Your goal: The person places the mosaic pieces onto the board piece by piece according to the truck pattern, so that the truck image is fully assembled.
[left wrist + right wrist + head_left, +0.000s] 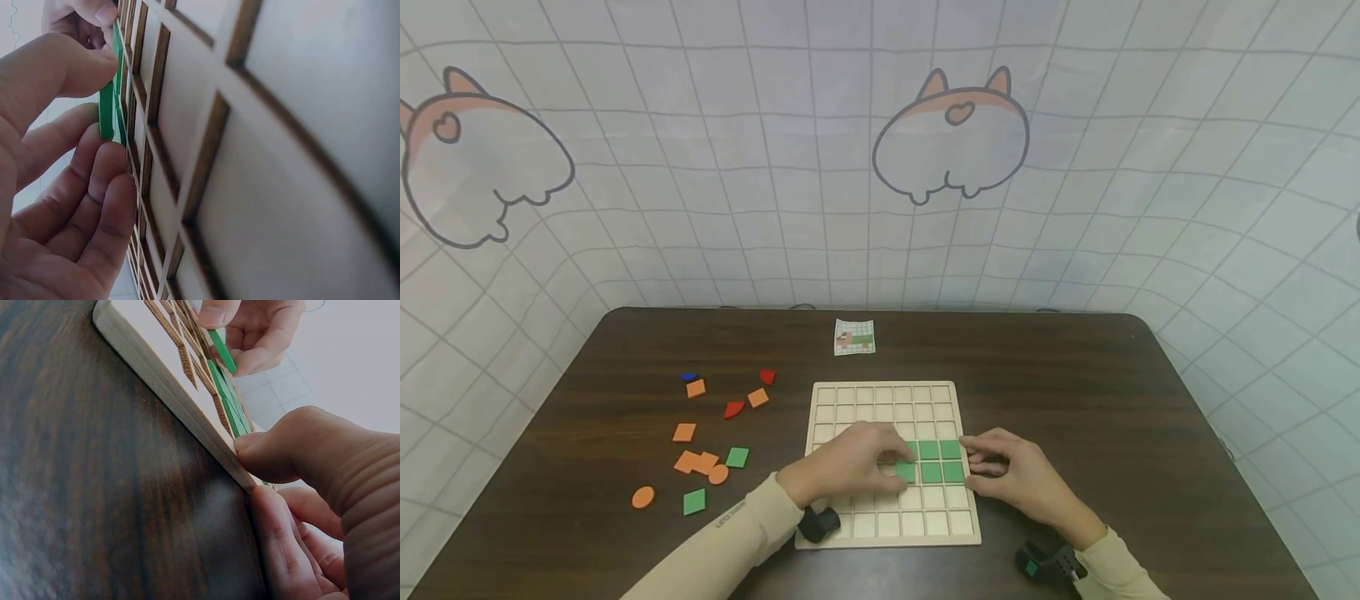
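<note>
While the right hand (pixel 1015 471) holds the board (pixel 935 498) by its right edge, thumb at the rim and fingers curled against the side, the left hand (pixel 850 462) pinches a green tile (pixel 906 472) between thumb and fingertips. That right-hand hold probably serves to keep the board from sliding on the table (pixel 1075 375), since the left arm reaches across it from the other side. Taking the tile by opposite edges seems meant to leave its underside free, so that no finger comes between it and the cell below. The loose pieces (pixel 684 432), orange, red, blue and green, lie to the left, likely to be within easy reach of the left hand, and the card (pixel 854 337) lies beyond the board, where both arms leave it uncovered. As for the grip, the tile sits right at the fingertips, with the palm well clear of it; the wrist views show it just off the board and a little tilted. It is over the lower of two green rows, just left of the set tiles (pixel 952 472), and whether it touches the nearest one cannot be told.
</note>
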Demonstrator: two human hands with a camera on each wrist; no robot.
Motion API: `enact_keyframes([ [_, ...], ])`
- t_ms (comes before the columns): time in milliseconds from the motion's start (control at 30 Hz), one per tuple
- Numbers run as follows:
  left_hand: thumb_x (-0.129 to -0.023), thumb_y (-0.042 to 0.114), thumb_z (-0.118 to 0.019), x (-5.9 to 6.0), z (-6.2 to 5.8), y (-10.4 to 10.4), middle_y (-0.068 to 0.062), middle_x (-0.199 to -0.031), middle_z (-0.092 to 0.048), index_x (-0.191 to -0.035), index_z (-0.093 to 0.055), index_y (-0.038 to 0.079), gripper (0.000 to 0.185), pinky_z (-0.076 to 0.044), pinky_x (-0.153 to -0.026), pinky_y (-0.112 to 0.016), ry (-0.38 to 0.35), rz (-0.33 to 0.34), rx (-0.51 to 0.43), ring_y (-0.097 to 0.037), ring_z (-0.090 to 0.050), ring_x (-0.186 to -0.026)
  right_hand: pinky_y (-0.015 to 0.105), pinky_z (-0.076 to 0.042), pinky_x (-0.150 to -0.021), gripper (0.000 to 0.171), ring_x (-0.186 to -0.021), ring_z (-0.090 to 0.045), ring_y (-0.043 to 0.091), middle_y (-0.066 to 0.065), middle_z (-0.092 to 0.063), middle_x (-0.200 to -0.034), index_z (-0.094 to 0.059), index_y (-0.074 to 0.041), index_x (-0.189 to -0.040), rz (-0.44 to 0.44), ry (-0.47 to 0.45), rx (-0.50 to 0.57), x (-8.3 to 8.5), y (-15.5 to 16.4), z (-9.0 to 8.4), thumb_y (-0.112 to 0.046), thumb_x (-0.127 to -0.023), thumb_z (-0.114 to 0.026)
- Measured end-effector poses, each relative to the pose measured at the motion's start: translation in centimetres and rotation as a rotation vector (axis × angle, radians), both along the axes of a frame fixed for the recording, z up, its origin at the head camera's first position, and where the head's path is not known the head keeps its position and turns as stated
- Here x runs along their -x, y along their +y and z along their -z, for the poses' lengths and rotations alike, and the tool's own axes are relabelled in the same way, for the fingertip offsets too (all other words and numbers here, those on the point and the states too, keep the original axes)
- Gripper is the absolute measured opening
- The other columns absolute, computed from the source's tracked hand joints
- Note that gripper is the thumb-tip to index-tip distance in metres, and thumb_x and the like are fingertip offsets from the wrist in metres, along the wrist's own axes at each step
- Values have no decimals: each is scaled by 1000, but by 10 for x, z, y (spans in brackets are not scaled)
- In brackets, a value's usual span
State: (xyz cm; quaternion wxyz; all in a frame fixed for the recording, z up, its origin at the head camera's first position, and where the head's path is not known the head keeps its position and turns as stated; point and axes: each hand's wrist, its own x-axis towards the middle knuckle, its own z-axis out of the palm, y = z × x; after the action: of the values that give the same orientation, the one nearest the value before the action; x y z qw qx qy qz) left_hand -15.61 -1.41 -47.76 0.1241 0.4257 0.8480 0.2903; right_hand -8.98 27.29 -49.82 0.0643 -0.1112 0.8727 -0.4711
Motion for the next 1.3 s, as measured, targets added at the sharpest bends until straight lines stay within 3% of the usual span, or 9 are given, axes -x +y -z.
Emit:
enact_keyframes([
  [300, -86, 22, -80, -1, -1, 4, 6, -97, -72, -111, -81, 15, 27, -47, -74, -15, 11, 7, 14, -3, -54, -82, 15, -58, -89, 53, -98, -65, 1, 7, -66, -118, -68, -8, -136, -4, -2, 3, 0, 0, 0, -21, -87, -83],
  [1300, -86, 25, -82, -1, 1, 5, 8, -100, -71, -113, -79, 16, 28, -48, -77, -16, -1, -18, 29, -3, -55, -84, 14, -58, -89, 53, -99, -65, 1, 8, -66, -119, -67, -7, -136, 1, -10, 7, 0, 0, 0, -19, -87, -83],
])
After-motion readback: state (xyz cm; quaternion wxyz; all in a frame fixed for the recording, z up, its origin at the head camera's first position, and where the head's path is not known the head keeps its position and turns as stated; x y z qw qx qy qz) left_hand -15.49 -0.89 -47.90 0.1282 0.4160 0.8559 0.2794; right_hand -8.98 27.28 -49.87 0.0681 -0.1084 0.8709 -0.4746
